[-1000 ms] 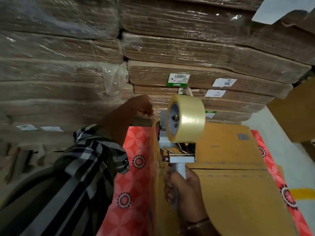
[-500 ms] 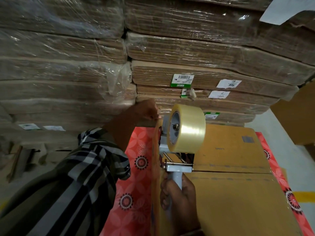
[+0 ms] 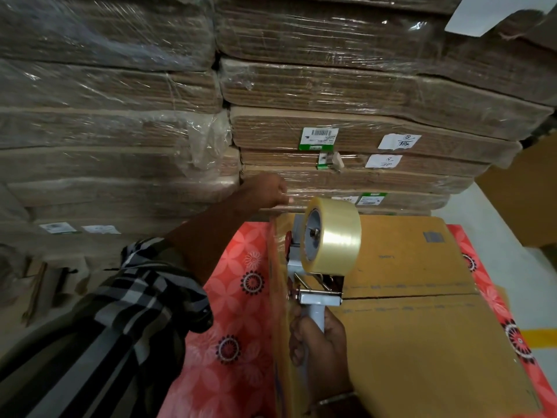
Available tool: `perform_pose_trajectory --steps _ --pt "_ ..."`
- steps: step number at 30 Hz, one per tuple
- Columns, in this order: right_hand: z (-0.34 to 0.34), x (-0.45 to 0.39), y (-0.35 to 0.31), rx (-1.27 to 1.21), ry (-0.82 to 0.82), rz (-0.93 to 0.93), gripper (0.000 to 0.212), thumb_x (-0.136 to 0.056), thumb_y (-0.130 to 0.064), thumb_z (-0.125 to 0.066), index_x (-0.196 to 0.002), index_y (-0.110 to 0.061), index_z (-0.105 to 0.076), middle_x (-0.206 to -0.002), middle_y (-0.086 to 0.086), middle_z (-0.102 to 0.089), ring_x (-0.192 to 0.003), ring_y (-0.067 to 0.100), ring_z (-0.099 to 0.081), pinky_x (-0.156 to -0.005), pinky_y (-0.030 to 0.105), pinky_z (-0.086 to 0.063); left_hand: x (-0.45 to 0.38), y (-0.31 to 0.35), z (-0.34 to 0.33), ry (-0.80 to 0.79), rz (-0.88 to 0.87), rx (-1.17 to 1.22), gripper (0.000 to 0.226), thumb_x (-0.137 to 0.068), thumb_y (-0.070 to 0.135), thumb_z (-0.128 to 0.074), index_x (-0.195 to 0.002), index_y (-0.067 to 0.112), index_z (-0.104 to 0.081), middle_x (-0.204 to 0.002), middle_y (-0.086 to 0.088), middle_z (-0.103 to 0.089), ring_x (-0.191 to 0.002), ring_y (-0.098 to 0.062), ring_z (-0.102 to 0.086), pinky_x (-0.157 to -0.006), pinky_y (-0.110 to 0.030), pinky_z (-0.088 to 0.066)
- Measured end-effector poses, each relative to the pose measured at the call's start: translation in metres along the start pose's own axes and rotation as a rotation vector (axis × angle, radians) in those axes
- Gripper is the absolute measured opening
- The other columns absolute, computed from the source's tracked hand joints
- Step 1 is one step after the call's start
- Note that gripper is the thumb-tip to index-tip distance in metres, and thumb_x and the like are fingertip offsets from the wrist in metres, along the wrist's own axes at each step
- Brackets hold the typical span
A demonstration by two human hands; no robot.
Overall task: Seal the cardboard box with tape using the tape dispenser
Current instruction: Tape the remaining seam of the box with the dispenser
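Right hand [image 3: 319, 342] gripped the dispenser [image 3: 321, 257] handle; left hand [image 3: 271, 188], grip unclear, steadied the light, stiff box [image 3: 422, 342].

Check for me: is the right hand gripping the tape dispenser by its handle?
Yes, the right hand is wrapped round the white handle of the tape dispenser, at the cardboard box's left edge.

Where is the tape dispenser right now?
Head view, centre: the tape dispenser stands on the cardboard box's left edge, its handle gripped by the right hand.

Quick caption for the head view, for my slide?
Right hand runs tape dispenser along cardboard box edge; left hand at far corner.
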State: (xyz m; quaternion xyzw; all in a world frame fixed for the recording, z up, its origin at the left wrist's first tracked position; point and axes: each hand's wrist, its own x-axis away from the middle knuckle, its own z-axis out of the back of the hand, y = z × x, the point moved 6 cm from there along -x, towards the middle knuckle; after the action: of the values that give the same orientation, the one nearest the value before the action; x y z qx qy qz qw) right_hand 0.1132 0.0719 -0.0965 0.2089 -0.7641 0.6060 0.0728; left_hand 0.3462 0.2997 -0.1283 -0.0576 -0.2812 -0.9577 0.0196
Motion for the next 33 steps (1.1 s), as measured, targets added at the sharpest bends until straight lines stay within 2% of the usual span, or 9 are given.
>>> perform_pose_trajectory --steps 4,7,9,11,14,22,28,31,33 --pt "0.007 0.004 0.005 0.024 0.016 -0.012 0.019 -0.076 -0.012 -0.057 -0.073 0.006 -0.053 -0.047 0.003 -0.039 -0.036 0.013 -0.032 -0.038 0.02 -0.028 0.021 0.012 -0.011 -0.216 -0.14 0.262 0.025 -0.094 0.026 -0.071 -0.097 0.002 -0.077 -0.092 -0.008 -0.076 -0.074 -0.005 -0.069 -0.069 -0.017 -0.053" --pt "0.01 0.009 0.011 0.035 0.009 -0.024 0.008 -0.074 -0.011 -0.058 -0.07 -0.005 -0.056 -0.047 0.002 -0.039 -0.037 0.013 -0.032 -0.038 0.021 -0.028 0.034 0.014 -0.016 -0.259 -0.277 0.141 0.021 -0.082 0.051 -0.072 -0.084 0.031 -0.076 -0.082 0.006 -0.075 -0.076 -0.011 -0.072 -0.073 -0.029 -0.055" --pt "0.011 0.012 0.014 0.042 0.002 -0.029 0.007 -0.074 -0.011 -0.058 -0.074 -0.003 -0.059 -0.048 0.002 -0.039 -0.038 0.014 -0.032 -0.038 0.021 -0.028 0.038 0.013 -0.016 -0.279 -0.284 0.126 0.004 -0.076 0.047 -0.069 -0.073 0.045 -0.07 -0.074 0.016 -0.072 -0.071 -0.004 -0.069 -0.071 -0.028 -0.053" --pt "0.011 0.015 0.015 0.042 -0.001 -0.028 0.008 -0.074 -0.011 -0.059 -0.076 -0.003 -0.058 -0.049 0.002 -0.039 -0.04 0.013 -0.032 -0.039 0.021 -0.028 0.04 0.023 -0.011 -0.234 -0.288 0.122 0.025 -0.077 0.031 -0.071 -0.061 0.05 -0.067 -0.065 0.026 -0.067 -0.062 0.006 -0.063 -0.065 -0.018 -0.047" --pt "0.008 0.017 0.015 0.015 -0.006 -0.04 0.012 -0.071 -0.013 -0.063 -0.076 -0.005 -0.058 -0.052 0.001 -0.038 -0.041 0.012 -0.031 -0.04 0.019 -0.028 0.039 0.022 -0.012 -0.175 -0.276 0.096 0.051 -0.08 -0.001 -0.073 -0.05 0.04 -0.064 -0.057 0.026 -0.063 -0.05 0.01 -0.055 -0.052 -0.004 -0.033" --pt "0.009 0.021 0.022 0.038 0.004 -0.05 0.035 -0.06 -0.031 -0.069 -0.081 -0.005 -0.058 -0.058 0.003 -0.034 -0.042 0.011 -0.029 -0.039 0.019 -0.026 0.051 0.034 -0.005 -0.131 -0.161 -0.043 0.008 -0.085 0.002 -0.07 -0.084 -0.004 -0.076 -0.063 0.006 -0.053 -0.056 -0.002 -0.047 -0.054 -0.015 -0.032" --pt "0.021 0.038 0.031 0.139 0.02 -0.048 0.023 -0.073 -0.019 -0.059 -0.088 -0.001 -0.058 -0.055 0.0 -0.035 -0.04 0.011 -0.029 -0.038 0.021 -0.025 0.055 0.038 -0.006 -0.167 -0.115 -0.082 0.02 -0.087 0.006 -0.072 -0.094 -0.012 -0.074 -0.083 -0.02 -0.069 -0.067 -0.011 -0.061 -0.058 -0.011 -0.036" --pt "0.024 0.045 0.029 0.141 0.015 -0.038 0.017 -0.072 -0.016 -0.057 -0.084 -0.004 -0.058 -0.055 0.0 -0.034 -0.04 0.01 -0.027 -0.038 0.022 -0.024 0.055 0.042 -0.006 -0.13 -0.13 -0.038 0.015 -0.085 0.002 -0.073 -0.093 -0.011 -0.076 -0.081 -0.012 -0.069 -0.064 0.0 -0.061 -0.056 -0.007 -0.038" --pt "0.026 0.049 0.029 0.132 0.018 -0.054 0.019 -0.071 -0.016 -0.057 -0.085 -0.003 -0.058 -0.055 0.0 -0.035 -0.04 0.009 -0.027 -0.037 0.021 -0.024 0.059 0.043 -0.006 -0.134 -0.037 -0.06 0.009 -0.082 0.002 -0.072 -0.084 -0.006 -0.075 -0.076 -0.009 -0.065 -0.072 -0.016 -0.06 -0.055 -0.021 -0.037"
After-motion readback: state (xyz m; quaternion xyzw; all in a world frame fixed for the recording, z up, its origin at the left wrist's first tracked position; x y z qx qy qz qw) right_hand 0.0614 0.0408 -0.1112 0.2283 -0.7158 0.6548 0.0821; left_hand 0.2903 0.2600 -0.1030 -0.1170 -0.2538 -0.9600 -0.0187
